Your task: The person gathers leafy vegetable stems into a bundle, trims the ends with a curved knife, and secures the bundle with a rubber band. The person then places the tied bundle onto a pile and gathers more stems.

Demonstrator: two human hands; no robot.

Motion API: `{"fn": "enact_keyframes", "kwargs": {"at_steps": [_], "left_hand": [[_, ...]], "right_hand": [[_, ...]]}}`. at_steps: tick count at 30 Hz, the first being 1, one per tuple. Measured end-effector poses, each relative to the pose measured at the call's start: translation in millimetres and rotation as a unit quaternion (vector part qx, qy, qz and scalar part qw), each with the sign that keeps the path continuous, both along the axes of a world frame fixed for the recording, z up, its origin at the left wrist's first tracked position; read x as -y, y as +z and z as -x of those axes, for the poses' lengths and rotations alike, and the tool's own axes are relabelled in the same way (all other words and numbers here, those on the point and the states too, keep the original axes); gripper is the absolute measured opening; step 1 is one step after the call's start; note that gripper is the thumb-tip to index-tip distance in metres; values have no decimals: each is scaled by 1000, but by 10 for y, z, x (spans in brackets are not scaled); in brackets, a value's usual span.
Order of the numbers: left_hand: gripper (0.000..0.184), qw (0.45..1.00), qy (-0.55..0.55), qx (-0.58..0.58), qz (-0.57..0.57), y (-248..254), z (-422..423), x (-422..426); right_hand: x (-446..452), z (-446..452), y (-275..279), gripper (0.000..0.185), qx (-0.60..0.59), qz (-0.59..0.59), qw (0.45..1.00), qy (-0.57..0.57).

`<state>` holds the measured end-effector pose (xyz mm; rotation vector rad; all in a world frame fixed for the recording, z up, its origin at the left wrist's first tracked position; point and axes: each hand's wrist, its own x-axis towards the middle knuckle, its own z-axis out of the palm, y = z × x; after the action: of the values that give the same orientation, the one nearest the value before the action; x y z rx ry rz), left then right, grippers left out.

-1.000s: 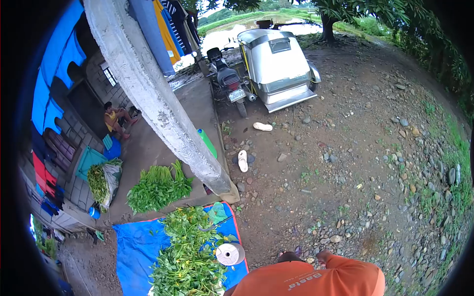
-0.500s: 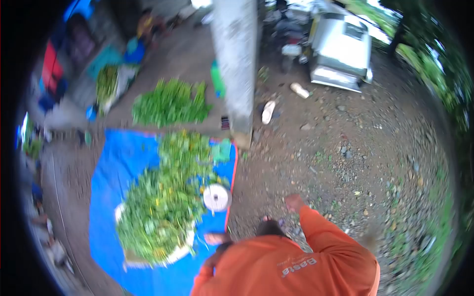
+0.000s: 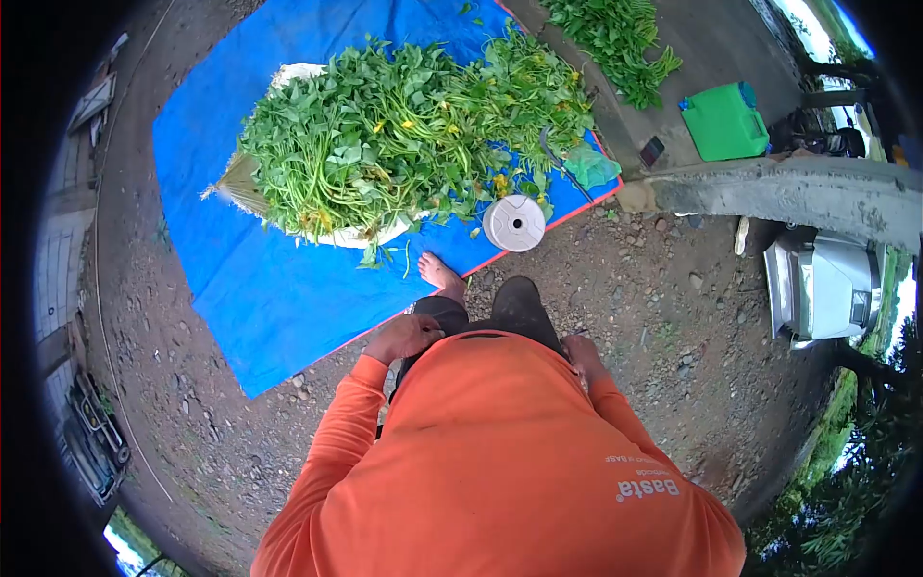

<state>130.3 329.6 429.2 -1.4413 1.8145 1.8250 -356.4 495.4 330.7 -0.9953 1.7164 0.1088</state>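
Observation:
My left hand (image 3: 404, 337) is at the left thigh, its fingers curled closed on the fabric of my dark trousers (image 3: 524, 306). My right hand (image 3: 582, 356) hangs beside the right thigh, close to the trousers; its fingers are partly hidden, so their grip is unclear. One bare foot (image 3: 440, 273) rests on the edge of a blue tarp (image 3: 260, 317). Ahead, a large heap of leafy green stems (image 3: 356, 144) lies over a pale sack (image 3: 375, 236) on that tarp. A round white spool (image 3: 514, 223) with a dark centre hole sits at the tarp's edge.
A sickle (image 3: 567, 165) lies by a crumpled green plastic bag (image 3: 591, 166). Beyond are more greens (image 3: 620, 43), a phone-like dark object (image 3: 652, 151), a green jerrycan (image 3: 724, 122) and a concrete post (image 3: 798, 188). A silver vehicle (image 3: 836, 287) stands right, on stony ground.
My view has swung down and turned, bringing the heap nearer. My right hand has come from out at the side to the thigh; my left hand now rests at the trousers.

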Motion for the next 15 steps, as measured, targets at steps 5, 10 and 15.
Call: {"fn": "enact_keyframes", "kwargs": {"at_steps": [5,10,15], "left_hand": [[45,999,30,5,-18,-86,-312,153],[43,985,160,25,-68,-1,-409,237],[41,981,178,79,13,277,-344,538]], "right_hand": [[1333,-385,742,31,38,22,969,-245],[2450,-684,1227,41,17,172,980,-103],[3282,-1004,1703,33,-84,243,952,163]]}}
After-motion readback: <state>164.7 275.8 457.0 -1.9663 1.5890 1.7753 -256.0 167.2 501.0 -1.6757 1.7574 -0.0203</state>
